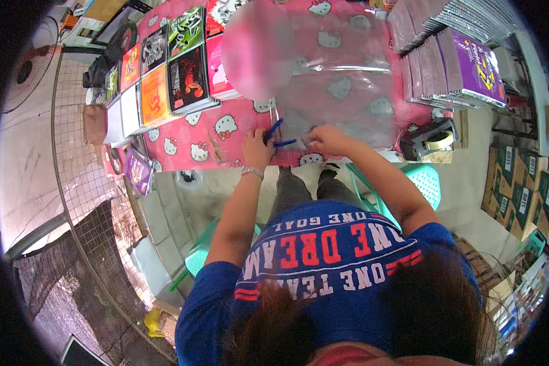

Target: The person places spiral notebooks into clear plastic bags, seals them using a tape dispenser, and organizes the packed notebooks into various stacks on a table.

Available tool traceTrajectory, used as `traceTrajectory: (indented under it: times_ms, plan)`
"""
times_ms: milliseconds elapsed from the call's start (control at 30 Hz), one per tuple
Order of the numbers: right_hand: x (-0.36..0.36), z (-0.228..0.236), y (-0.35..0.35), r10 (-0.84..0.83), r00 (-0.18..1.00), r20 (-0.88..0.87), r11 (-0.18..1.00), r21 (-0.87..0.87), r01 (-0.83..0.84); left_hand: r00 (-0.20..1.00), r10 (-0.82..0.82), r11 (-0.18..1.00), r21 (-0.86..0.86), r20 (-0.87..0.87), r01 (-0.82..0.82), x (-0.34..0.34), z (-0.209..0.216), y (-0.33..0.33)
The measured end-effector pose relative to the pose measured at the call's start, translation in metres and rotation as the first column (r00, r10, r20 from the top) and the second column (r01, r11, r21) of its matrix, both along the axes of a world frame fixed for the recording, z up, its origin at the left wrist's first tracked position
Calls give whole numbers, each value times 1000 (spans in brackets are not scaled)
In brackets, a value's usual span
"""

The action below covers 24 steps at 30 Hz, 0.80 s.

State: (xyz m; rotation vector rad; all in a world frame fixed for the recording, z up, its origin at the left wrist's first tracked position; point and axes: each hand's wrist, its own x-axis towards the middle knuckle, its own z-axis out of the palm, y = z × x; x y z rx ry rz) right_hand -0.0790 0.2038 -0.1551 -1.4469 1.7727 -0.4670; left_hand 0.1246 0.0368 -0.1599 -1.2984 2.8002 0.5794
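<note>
At the near edge of the pink patterned table, my left hand (258, 148) is closed on a pair of blue scissors (277, 134). Their two blue arms are spread apart. A large clear plastic sheet (341, 91) lies over the table's middle and right, with creases and shine on it. My right hand (330, 140) is at the near edge of that sheet, fingers bent together and seemingly pinching the film. The small gap between my hands lies over the sheet's near left corner.
Stacked spiral notebooks (192, 76) with colourful covers fill the table's left. Tall piles of notebooks, one with a purple cover (476, 67), stand on the right. A tape dispenser (430, 139) sits at the near right corner. Green stools (422, 183) are below; a fan (30, 70) is far left.
</note>
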Motion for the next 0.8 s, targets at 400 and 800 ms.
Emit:
traceTrajectory:
  times_ms: [400,800]
  plan:
    - [34,69,-4,-361,930,71,928,126,350,-591,781,150,980,-201,-134,388,-43,-228]
    - [76,97,-114,-304,948,-90,944,107,313,-432,871,205,972,-234,-114,460,-31,-371]
